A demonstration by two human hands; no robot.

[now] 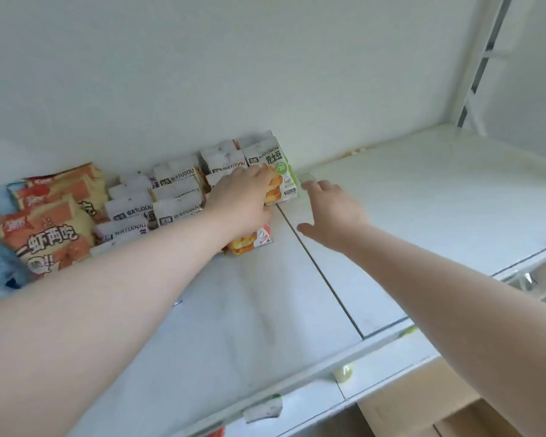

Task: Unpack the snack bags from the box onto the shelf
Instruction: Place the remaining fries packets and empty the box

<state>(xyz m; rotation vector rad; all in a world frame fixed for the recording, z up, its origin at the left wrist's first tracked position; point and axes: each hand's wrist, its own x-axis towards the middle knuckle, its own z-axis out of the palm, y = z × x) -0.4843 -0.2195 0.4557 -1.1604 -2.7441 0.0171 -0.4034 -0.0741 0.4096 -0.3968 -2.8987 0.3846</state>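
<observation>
Both forearms are reaching over the shelf (265,310). Left hand (243,197) is resting on the green bag (284,178), fingers lying over its front; whether they are gripping it cannot be told. Right hand (331,212) is hovering spread and empty just right of it. Left of the hands, rows of bags (158,197) are standing shelved, suggesting unpacking is well underway. No box is showing.

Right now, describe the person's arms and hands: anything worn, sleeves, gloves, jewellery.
Both forearms are bare for as far as the head view shows them; no sleeve edge comes into the frame. The left hand and the right hand wear no gloves. No watch, bracelet or ring shows on the visible sides of the wrists and fingers. The picture is too soft to judge the nails.
</observation>
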